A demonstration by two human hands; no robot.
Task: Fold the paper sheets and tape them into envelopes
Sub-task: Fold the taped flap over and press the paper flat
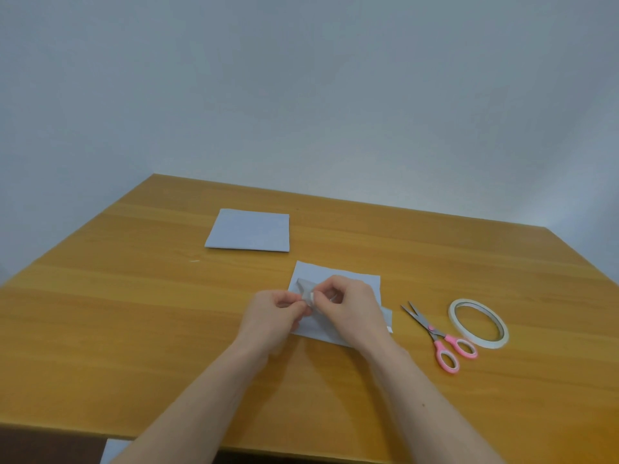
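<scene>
A partly folded white paper sheet (335, 279) lies on the wooden table (134, 313) in front of me. Above it, my left hand (273, 316) and my right hand (351, 306) meet, both pinching a small strip of tape (308, 297) between thumb and fingers. My right hand covers part of the sheet's lower half. A folded white envelope (249, 231) lies farther back to the left. A roll of white tape (478, 323) and pink-handled scissors (435, 336) lie to the right of the sheet.
The table's far edge meets a plain grey wall. A white sheet corner (114, 450) shows below the table's near edge at lower left. Bare wood spreads to the left of my hands.
</scene>
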